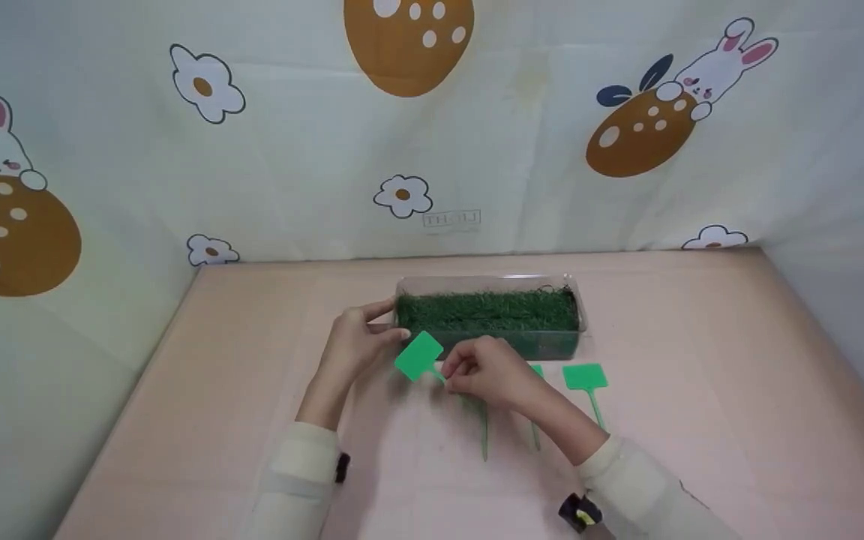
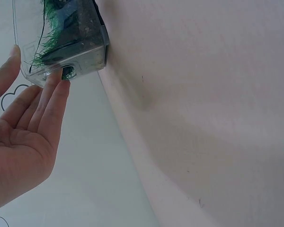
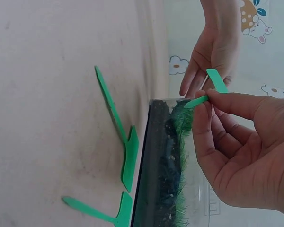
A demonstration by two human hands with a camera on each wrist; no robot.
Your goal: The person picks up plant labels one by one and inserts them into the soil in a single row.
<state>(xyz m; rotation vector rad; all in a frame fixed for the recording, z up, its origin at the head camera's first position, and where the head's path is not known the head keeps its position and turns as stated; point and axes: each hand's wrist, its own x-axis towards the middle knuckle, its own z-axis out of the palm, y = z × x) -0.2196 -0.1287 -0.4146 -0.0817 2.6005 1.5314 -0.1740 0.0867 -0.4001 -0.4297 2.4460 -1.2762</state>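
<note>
My right hand [image 1: 492, 375] pinches a green plant label [image 1: 418, 356] by its thin stem, between thumb and forefinger, in front of a clear plastic box [image 1: 556, 346] filled with artificial grass [image 1: 488, 309]. The label's flat square head points up and left; in the right wrist view its stem tip [image 3: 196, 101] is close over the box's end. My left hand [image 1: 353, 341] is at the left end of the box. In the left wrist view its straight fingers [image 2: 52, 104] rest on the end wall, with the thumb near the rim.
Several more green labels lie on the pink table in front of the box, including one at the right [image 1: 586, 375] and another partly under my right hand [image 1: 484, 435]. A patterned cloth wall [image 1: 289, 172] with flowers and rabbits stands behind.
</note>
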